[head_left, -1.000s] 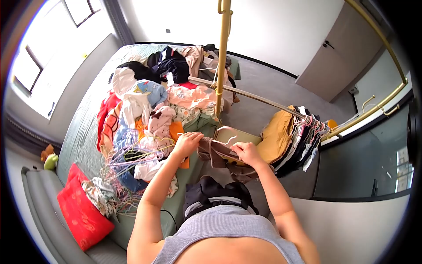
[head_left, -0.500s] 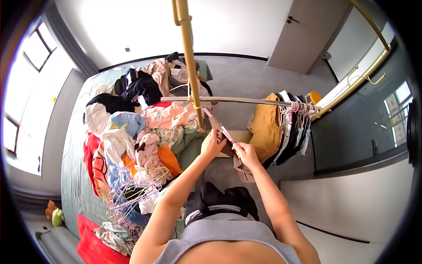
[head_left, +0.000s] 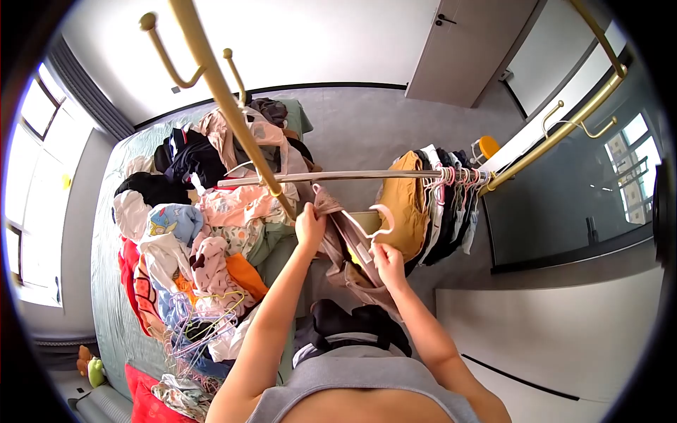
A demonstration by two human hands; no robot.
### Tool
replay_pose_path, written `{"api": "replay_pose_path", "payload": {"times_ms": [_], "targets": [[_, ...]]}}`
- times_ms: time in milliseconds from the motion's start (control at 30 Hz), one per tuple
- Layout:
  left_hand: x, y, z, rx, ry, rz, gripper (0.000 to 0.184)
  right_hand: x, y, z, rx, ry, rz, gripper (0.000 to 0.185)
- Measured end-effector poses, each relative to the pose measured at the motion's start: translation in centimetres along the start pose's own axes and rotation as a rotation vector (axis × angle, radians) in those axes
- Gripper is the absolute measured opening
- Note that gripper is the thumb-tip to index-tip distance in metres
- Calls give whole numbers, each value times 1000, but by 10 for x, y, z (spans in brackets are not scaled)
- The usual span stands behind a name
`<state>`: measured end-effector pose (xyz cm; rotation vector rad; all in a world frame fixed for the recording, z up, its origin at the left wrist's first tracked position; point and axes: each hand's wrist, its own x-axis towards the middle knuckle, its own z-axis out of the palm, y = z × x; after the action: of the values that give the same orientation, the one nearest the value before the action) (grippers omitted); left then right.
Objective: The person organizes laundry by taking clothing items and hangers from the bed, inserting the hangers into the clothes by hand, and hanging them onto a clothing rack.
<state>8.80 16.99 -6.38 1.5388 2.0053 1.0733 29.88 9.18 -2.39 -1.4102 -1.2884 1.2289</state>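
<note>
A brownish-pink garment (head_left: pixel 336 248) hangs stretched between my hands, in front of the rack. My left hand (head_left: pixel 310 227) is closed on its upper left part, near one end of a pale pink hanger (head_left: pixel 352 223). The hanger lies slanted along the garment's opening, with its hook standing up on the right. My right hand (head_left: pixel 389 265) is closed on the garment's right side, close to the other end of the hanger. Its fingertips are partly hidden, so whether it also grips the hanger is unclear.
The clothes rack (head_left: pixel 331 177) has a gold post (head_left: pixel 233 113) with hooks at left. Mustard trousers (head_left: pixel 403 204) and several garments hang at its right end. On the bed (head_left: pixel 113 218) lie piled clothes (head_left: pixel 243 204) and tangled hangers (head_left: pixel 204 328). A door (head_left: pixel 469 49) stands behind.
My hands have moved apart, spreading the garment and bringing the hanger's hook into clear view. The camera view has shifted, so the rack and bed appear farther left.
</note>
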Motion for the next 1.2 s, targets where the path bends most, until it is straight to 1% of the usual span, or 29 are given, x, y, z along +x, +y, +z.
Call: {"api": "replay_pose_path", "payload": {"times_ms": [33, 67, 100, 167, 200, 233, 300, 333, 367, 467, 500, 567, 600, 700, 733, 833, 900, 967, 1033, 1100, 1133, 1167, 1200], "targets": [[-4, 3, 10, 18, -73, -5, 20, 11, 4, -3, 62, 76, 33, 28], [-8, 7, 24, 112, -210, 37, 25, 26, 14, -10, 62, 90, 131, 27], [-14, 9, 39, 205, -348, 78, 31, 40, 24, -12, 161, 67, 198, 26], [-25, 20, 61, 86, -541, 137, 50, 70, 47, -17, 355, 21, 332, 25], [-25, 26, 72, 139, -659, 118, 66, 84, 65, -20, 413, -79, 376, 21], [-24, 34, 81, 62, -689, 100, 64, 92, 69, -20, 419, -99, 402, 19], [-17, 52, 100, -43, -634, 115, 59, 115, 72, -31, 517, -113, 403, 20], [-11, 70, 101, -26, -637, 84, 55, 127, 72, -37, 574, -73, 433, 19], [-8, 70, 114, -14, -558, 155, 54, 140, 72, -45, 617, -72, 451, 18], [2, 91, 140, -67, -469, 107, 55, 178, 89, -71, 585, -124, 398, 15], [5, 96, 148, -77, -487, 84, 54, 192, 95, -77, 554, -60, 433, 14], [11, 107, 163, -97, -517, 41, 54, 215, 105, -94, 474, -15, 422, 16], [12, 113, 170, -112, -505, 59, 52, 224, 104, -104, 422, -30, 412, 18], [14, 123, 184, -111, -530, 90, 52, 247, 136, -129, 169, 3, 222, 18], [14, 124, 189, -91, -539, 74, 51, 249, 140, -142, 39, 53, 105, 18], [15, 122, 196, -33, -559, 20, 49, 259, 160, -181, -271, 54, 221, 21], [15, 116, 195, -19, -598, -5, 48, 258, 161, -188, -547, 58, 127, 27], [10, 109, 186, -14, -606, -36, 48, 246, 149, -189, -1041, -24, 15, 37], [2, 97, 172, -42, -573, -77, 47, 229, 132, -176, -1120, -26, 45, 43], [-11, 72, 160, -59, -501, -141, 44, 219, 132, -155, -1142, -75, -29, 42], [-17, 65, 145, -64, -456, -180, 42, 209, 124, -140, -1061, -122, -75, 44], [-24, 55, 130, -67, -412, -213, 41, 203, 134, -121, -1034, -120, -180, 43], [-34, 41, 119, -65, -353, -262, 39, 197, 130, -100, -973, -220, -209, 42]]}}
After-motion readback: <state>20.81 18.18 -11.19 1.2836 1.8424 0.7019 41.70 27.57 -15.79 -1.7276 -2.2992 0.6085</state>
